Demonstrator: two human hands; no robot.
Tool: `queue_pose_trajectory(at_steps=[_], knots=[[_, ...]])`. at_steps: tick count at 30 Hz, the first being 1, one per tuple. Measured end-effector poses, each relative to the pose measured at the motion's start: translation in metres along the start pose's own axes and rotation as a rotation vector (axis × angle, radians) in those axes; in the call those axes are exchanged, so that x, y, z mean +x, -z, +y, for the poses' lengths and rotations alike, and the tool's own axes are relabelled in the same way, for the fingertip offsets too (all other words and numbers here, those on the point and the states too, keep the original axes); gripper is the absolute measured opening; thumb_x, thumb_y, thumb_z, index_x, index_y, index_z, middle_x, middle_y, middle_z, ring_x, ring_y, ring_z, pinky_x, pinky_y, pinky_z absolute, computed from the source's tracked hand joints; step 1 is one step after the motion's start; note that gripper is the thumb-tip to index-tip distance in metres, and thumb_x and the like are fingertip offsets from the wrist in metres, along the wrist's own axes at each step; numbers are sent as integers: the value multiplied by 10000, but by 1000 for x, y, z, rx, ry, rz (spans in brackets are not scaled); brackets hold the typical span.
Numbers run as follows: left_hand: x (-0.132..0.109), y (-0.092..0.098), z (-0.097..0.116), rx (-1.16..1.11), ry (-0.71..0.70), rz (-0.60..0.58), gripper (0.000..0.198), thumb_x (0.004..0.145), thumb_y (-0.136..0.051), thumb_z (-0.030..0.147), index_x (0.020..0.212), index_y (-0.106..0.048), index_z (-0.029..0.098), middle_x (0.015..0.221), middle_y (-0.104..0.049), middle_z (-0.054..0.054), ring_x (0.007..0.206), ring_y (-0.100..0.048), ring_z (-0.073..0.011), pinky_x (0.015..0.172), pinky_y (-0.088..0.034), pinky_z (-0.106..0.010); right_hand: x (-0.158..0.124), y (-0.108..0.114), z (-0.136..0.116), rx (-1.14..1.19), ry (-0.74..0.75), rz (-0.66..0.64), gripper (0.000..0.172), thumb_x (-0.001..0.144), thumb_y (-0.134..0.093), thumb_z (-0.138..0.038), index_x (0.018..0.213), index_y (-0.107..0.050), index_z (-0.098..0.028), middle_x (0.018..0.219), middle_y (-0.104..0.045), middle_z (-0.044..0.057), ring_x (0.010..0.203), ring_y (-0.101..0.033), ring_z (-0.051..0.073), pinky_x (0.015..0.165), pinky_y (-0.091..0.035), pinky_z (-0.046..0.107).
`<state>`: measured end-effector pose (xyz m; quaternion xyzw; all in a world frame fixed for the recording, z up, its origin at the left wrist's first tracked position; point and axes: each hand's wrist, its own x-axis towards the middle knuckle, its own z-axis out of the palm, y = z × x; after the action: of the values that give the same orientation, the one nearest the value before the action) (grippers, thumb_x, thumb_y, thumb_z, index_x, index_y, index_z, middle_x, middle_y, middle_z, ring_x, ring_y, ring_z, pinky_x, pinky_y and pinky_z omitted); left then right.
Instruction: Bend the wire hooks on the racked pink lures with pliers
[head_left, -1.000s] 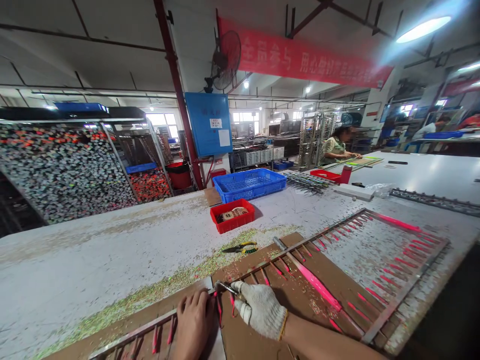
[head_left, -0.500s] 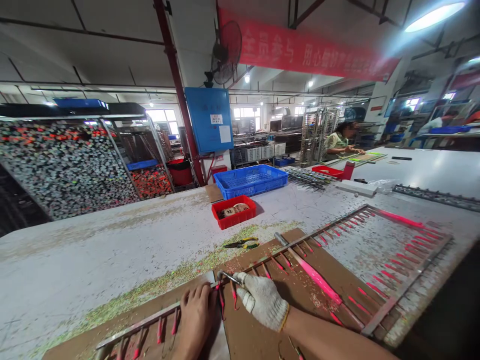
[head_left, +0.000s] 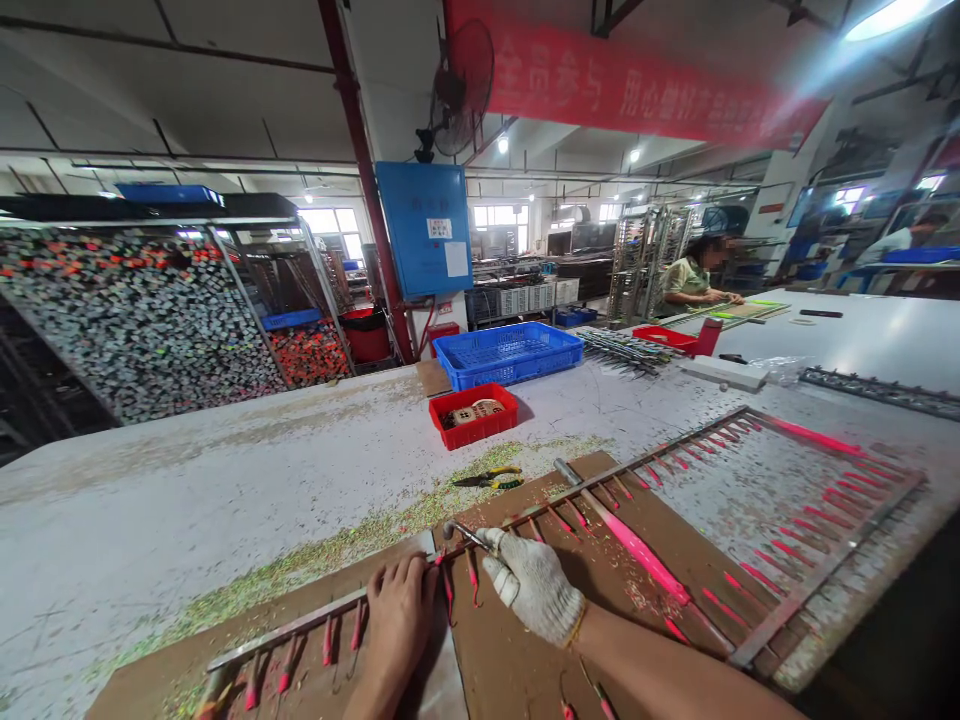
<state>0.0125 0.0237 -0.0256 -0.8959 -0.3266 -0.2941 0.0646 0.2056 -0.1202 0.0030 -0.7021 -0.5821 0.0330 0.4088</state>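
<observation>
My left hand [head_left: 399, 620] is bare, its fingers curled over a long metal rack bar [head_left: 315, 612]. My right hand [head_left: 534, 585], in a white knit glove, grips a small metal hand tool [head_left: 465, 534] whose tip meets the bar beside my left hand. Slim pink-tipped sticks [head_left: 472, 578] hang in a row from the bar, and the rack's other sticks [head_left: 795, 540] lie spread to the right. Under my hands lies a brown cardboard sheet [head_left: 510, 660]. The tool's jaws are partly hidden by my fingers.
Green-flecked shavings [head_left: 315, 555] cover the white workbench [head_left: 150, 510]. Yellow-handled pliers [head_left: 487, 479], a red tray [head_left: 474, 415] and a blue plastic crate [head_left: 507, 355] stand beyond. A co-worker [head_left: 694, 285] works further along, near a red bin [head_left: 664, 338].
The whole view has shifted slightly and tilted with my head. Both hands stay at the bar, and the tool remains in my gloved hand.
</observation>
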Motion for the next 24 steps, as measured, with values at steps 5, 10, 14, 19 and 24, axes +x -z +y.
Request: queue_pose_trajectory(at_steps=[5, 10, 14, 19, 24], knots=[[0, -1, 1, -17, 23, -22, 363, 1081, -387, 316, 957, -717, 230, 1113, -789, -59, 1032, -706, -243, 1015, -398, -437, -1, -6, 6, -16, -1, 6, 430, 958, -501, -206, 1347, -670, -274, 1201, -781, 54, 1007, -747, 157, 942, -554, 256], [0, 4, 5, -21, 30, -40, 350, 1087, -388, 307, 985, -713, 228, 1111, -784, -58, 1035, -700, -251, 1026, -372, -460, -4, -7, 9, -29, 1, 13, 419, 967, -538, -248, 1367, -658, -284, 1204, -780, 53, 1051, -744, 168, 964, -554, 270], [2, 9, 8, -17, 30, -81, 327, 1085, -403, 299, 994, -709, 226, 1081, -775, -61, 1037, -691, -258, 1005, -378, -455, -3, -5, 9, -33, 10, 29, 417, 962, -538, -230, 1358, -664, -268, 1249, -766, 71, 1088, -741, 177, 1010, -550, 294], [4, 17, 15, 10, 45, -141, 324, 1089, -400, 300, 1002, -700, 214, 1064, -762, -83, 1032, -671, -262, 1016, -372, -461, -6, 1, 7, -32, 32, 23, 411, 975, -521, -244, 1359, -664, -275, 1262, -763, 54, 1086, -746, 177, 1013, -558, 299], [4, 27, 30, 15, 73, -211, 254, 1079, -452, 288, 1018, -684, 205, 1078, -745, -98, 1043, -648, -258, 1009, -374, -451, -13, 11, 9, -106, 60, 41, 397, 1016, -480, -288, 1364, -668, -253, 1217, -779, 60, 1060, -760, 188, 978, -590, 321]])
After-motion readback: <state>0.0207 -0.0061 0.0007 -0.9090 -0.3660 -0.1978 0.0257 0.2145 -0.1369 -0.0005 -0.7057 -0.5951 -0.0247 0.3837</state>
